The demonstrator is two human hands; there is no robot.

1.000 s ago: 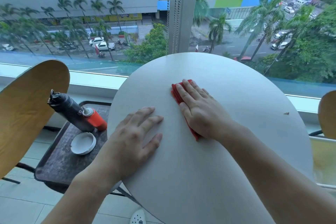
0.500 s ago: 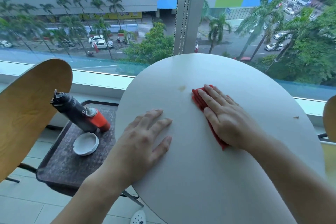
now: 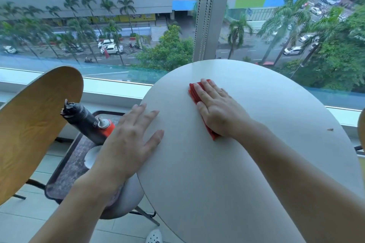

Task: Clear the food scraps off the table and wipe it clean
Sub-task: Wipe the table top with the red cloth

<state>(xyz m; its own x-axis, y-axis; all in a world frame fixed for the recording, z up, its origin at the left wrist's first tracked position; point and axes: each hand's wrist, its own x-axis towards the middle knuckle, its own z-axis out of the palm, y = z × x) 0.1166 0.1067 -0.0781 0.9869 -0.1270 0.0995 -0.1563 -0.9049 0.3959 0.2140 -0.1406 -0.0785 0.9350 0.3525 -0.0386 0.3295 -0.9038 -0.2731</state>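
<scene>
A round white table (image 3: 276, 104) fills the middle of the head view. My right hand (image 3: 217, 108) lies flat on a folded red cloth (image 3: 194, 92) and presses it against the tabletop, fingers straight and pointing away from me. Most of the cloth is hidden under the palm. My left hand (image 3: 130, 140) rests flat with spread fingers on the table's left edge. One small brown food scrap (image 3: 330, 129) lies near the right rim.
A dark tray (image 3: 67, 167) sits on a seat left of the table, holding a black bottle (image 3: 83, 118), an orange-capped bottle (image 3: 107, 126) and a white dish (image 3: 91, 156). A wooden chair back (image 3: 33, 122) stands at far left. A window runs behind.
My right hand has slid the red cloth forward and left over the brown smear seen half a second ago, which no longer shows. My left hand has stayed near the table's left edge.
</scene>
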